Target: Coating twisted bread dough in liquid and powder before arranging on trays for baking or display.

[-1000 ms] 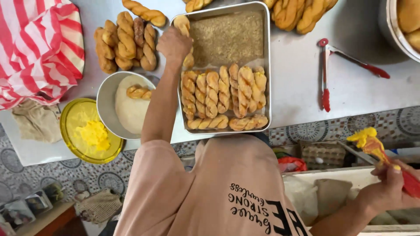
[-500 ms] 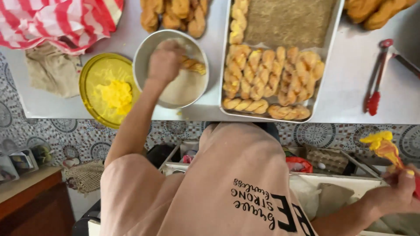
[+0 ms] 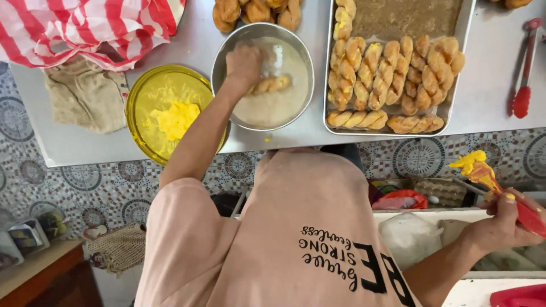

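Note:
My left hand (image 3: 243,65) reaches into a round metal bowl (image 3: 223,54) of pale sugar, fingers curled down with the back of the hand towards me, so what they hold is hidden. A twisted doughnut (image 3: 272,85) lies in the sugar just beside that hand. To the bowl's right stands a metal tray (image 3: 326,85) with rows of golden twisted doughnuts (image 3: 392,74) and a brown crumb layer at its far end. My right hand (image 3: 503,224), low at the right and away from the table, grips a red-handled brush (image 3: 476,167) whose tip is coated in yellow paste.
A yellow dish (image 3: 142,94) of yellow paste sits left of the bowl. A red-and-white striped cloth (image 3: 85,28) and a beige cloth (image 3: 85,94) lie at the left. More twists (image 3: 256,11) are piled behind the bowl. Red tongs (image 3: 523,74) rest on the steel table (image 3: 489,108).
My left hand has come from the far end of the tray back into the sugar bowl. My right hand stays low with the brush. The view has shifted so the table sits higher.

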